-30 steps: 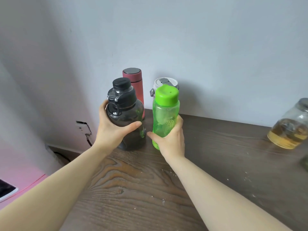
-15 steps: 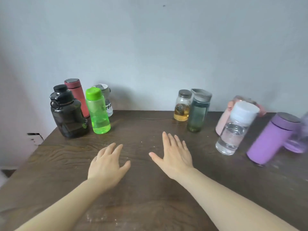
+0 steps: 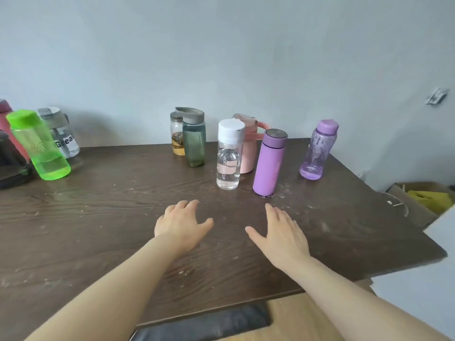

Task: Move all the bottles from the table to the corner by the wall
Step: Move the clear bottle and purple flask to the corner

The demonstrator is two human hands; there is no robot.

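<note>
At the far left by the wall stand a green bottle (image 3: 39, 146), a clear bottle with a grey lid (image 3: 61, 134), a red flask (image 3: 7, 124) and a black bottle (image 3: 9, 163). Mid-table stand a jar of yellow liquid (image 3: 177, 136), a dark green bottle (image 3: 194, 140), a clear bottle with a white cap (image 3: 229, 156), a pink bottle (image 3: 248, 148), a purple flask (image 3: 269, 163) and a translucent purple bottle (image 3: 317, 151). My left hand (image 3: 182, 223) and my right hand (image 3: 280, 232) hover open over the table, just short of the white-capped bottle and the purple flask.
The dark wooden table (image 3: 98, 230) meets the grey wall at the back. Its right edge drops off beside a cardboard box (image 3: 418, 195) with yellow contents. A black chair seat (image 3: 209, 323) shows below the front edge.
Both hands let go of the black and green bottles at the left corner and swung right with my view. They now hover in front of the bottles in the middle.
</note>
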